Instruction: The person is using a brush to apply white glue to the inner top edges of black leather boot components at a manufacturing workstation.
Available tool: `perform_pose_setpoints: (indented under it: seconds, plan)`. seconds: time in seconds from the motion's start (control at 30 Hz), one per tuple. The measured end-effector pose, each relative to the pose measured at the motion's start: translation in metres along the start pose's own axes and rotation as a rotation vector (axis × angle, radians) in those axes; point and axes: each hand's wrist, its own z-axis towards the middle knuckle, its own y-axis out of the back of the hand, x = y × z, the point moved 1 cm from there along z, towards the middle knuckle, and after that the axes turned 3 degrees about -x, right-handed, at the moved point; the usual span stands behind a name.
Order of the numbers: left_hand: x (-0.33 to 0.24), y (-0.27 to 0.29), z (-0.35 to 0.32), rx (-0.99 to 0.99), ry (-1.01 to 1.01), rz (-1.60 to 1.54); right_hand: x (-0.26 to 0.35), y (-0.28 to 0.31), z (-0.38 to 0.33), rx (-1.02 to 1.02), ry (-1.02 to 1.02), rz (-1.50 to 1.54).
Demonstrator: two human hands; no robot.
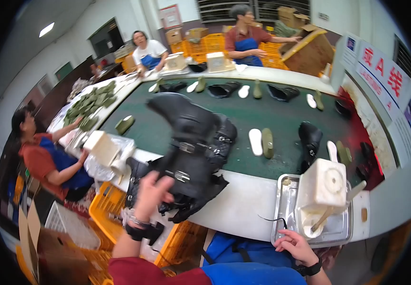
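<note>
My left hand (152, 197), smeared by motion, is at the shaft of a black buckled boot (186, 137). The boot's toe points to the upper left and is blurred. Beneath and behind it are more black boots (222, 137), bunched at the near table edge. Whether my left fingers grip the boot is not clear. On the right, my right hand (294, 246) hovers by the near edge of a metal tray (281, 204), fingers curled together. A thin black cord (273, 220) rises from its fingertips. A white square container (321, 185) stands in the tray with a brush (329, 214) leaning against it.
A green conveyor belt (162, 111) carries black boots (310, 140), olive shoe pieces (267, 142) and white insoles (255, 141). Three people work around it. Orange crates (181, 242) stand below on the left; a pile of olive pieces (91, 102) lies at the far left.
</note>
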Motion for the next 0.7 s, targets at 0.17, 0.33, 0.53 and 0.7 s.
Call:
perform_pose_setpoints:
  seconds: [0.17, 0.33, 0.53, 0.7]
  plan:
    - [0.035, 0.103, 0.145, -0.037, -0.125, -0.329, -0.043, 0.022, -0.061, -0.032, -0.223, -0.131]
    - [-0.034, -0.16, 0.262, 0.672, -0.06, -0.251, -0.134, 0.068, -0.082, -0.553, -0.153, -0.728]
    - [-0.051, -0.246, 0.295, 0.924, -0.079, -0.246, -0.222, 0.033, -0.143, -0.926, -0.626, -0.406]
    - [-0.007, -0.185, 0.336, 0.81, -0.021, -0.269, -0.206, 0.019, -0.146, -1.235, -0.659, -0.111]
